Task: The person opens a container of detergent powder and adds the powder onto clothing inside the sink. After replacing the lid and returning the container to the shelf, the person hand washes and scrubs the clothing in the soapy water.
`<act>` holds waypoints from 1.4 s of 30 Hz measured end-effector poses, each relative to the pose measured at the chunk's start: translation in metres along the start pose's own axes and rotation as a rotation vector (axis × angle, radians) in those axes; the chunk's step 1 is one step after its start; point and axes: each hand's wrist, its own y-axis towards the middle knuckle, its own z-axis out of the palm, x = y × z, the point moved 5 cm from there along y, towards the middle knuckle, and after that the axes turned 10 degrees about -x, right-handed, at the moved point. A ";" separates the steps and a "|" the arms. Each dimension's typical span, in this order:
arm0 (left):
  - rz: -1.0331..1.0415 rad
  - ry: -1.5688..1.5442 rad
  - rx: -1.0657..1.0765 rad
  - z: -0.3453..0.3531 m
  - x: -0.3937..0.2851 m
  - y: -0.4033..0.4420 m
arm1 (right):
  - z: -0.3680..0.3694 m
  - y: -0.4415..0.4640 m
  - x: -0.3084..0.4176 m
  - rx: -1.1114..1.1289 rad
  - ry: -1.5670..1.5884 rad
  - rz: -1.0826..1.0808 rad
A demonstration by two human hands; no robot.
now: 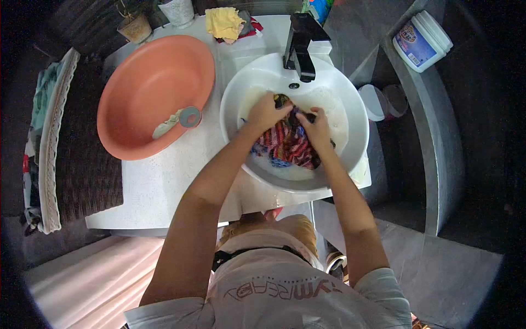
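A multicoloured striped cloth (pixel 286 141), mostly red and black with blue parts, lies bunched in cloudy, sudsy water in the round white sink (pixel 359 123). My left hand (pixel 267 113) grips its upper left part, fingers curled into the fabric. Close by on the right, my right hand (pixel 316 129) pinches the cloth's upper right edge between thumb and fingers. Some fingertips are hidden in the folds. Above both hands stands the black faucet (pixel 301 49); no stream of water shows from it.
Left of the sink stands an orange basin (pixel 156 71) with a pale item and a grey round object at its rim. A yellow cloth (pixel 223 23) and plant pots (pixel 135 28) line the counter's back. On the right, a white tub (pixel 419 46) sits on a ledge.
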 end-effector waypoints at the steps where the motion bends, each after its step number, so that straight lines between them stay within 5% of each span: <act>1: 0.070 0.192 0.123 0.009 -0.007 -0.007 | 0.003 -0.003 0.007 -0.111 -0.267 -0.312; 4: 0.187 0.380 0.201 0.027 -0.012 -0.012 | 0.034 0.009 -0.021 0.016 -0.374 -0.297; 6: 0.307 0.453 0.068 0.037 -0.008 -0.005 | 0.043 0.021 -0.036 0.014 -0.395 -0.276; 10: 0.143 0.400 0.125 0.041 -0.013 -0.005 | 0.051 0.029 -0.049 -0.014 -0.486 -0.214; 12: -0.114 0.030 -0.121 0.028 -0.023 -0.006 | 0.052 0.034 -0.054 0.033 -0.116 -0.140; 13: -0.054 -0.079 -0.174 0.022 -0.044 -0.011 | 0.051 0.039 -0.054 0.031 -0.114 -0.140; 15: 0.078 -0.218 -0.211 0.010 -0.093 -0.030 | 0.060 0.050 -0.075 0.295 -0.111 0.279; 17: 0.165 -0.009 -0.093 0.014 -0.132 -0.058 | 0.110 0.058 -0.158 -0.034 0.479 -0.122; 18: 0.194 -0.022 -0.129 0.013 -0.146 -0.068 | 0.111 0.058 -0.157 0.009 0.558 -0.060; 21: 0.103 0.115 -0.199 0.030 -0.117 -0.048 | 0.095 0.042 -0.107 0.167 0.792 0.232; 22: 0.051 0.043 -0.387 0.025 -0.096 -0.029 | 0.070 0.024 -0.057 0.214 0.859 0.439; 23: -0.188 0.017 -0.318 0.024 -0.071 -0.015 | 0.051 0.009 -0.018 0.245 0.927 0.595; 26: -0.284 0.050 -0.287 0.018 -0.061 -0.011 | 0.025 -0.004 0.026 0.261 0.838 0.797; 27: -0.264 0.099 -0.302 0.016 -0.075 -0.021 | 0.042 0.000 -0.006 0.260 0.843 0.803; 28: -0.242 0.146 -0.319 0.015 -0.087 -0.031 | 0.062 0.020 -0.045 0.224 0.619 0.232; 29: -0.240 0.148 -0.317 0.016 -0.098 -0.041 | 0.071 0.010 -0.051 0.384 1.062 0.317; 30: -0.010 0.128 -0.393 0.015 -0.119 -0.051 | 0.078 -0.001 -0.056 0.566 1.466 0.474; 31: 0.014 0.129 -0.313 0.019 -0.118 -0.049 | 0.082 0.005 -0.060 0.565 1.467 0.470; 32: 0.038 0.127 -0.233 0.023 -0.117 -0.047 | 0.086 0.014 -0.071 0.471 1.090 0.366; 34: -0.216 -0.007 -0.186 0.017 -0.079 -0.021 | 0.016 -0.013 0.036 0.334 0.919 0.723; 35: -0.314 -0.039 -0.126 0.009 -0.062 -0.008 | 0.021 -0.011 0.031 0.333 0.918 0.718; 37: -0.030 -0.017 -0.270 0.011 -0.031 0.006 | 0.039 -0.009 0.011 0.364 0.848 0.814; 39: 0.043 -0.047 -0.233 0.004 -0.024 0.012 | 0.022 -0.009 0.027 0.369 0.902 0.875; 41: -0.017 0.041 -0.082 -0.002 -0.004 0.021 | 0.006 0.016 0.015 0.224 0.145 0.232; 42: -0.080 0.128 0.056 0.001 0.004 0.022 | 0.004 0.014 0.015 0.010 0.045 -0.001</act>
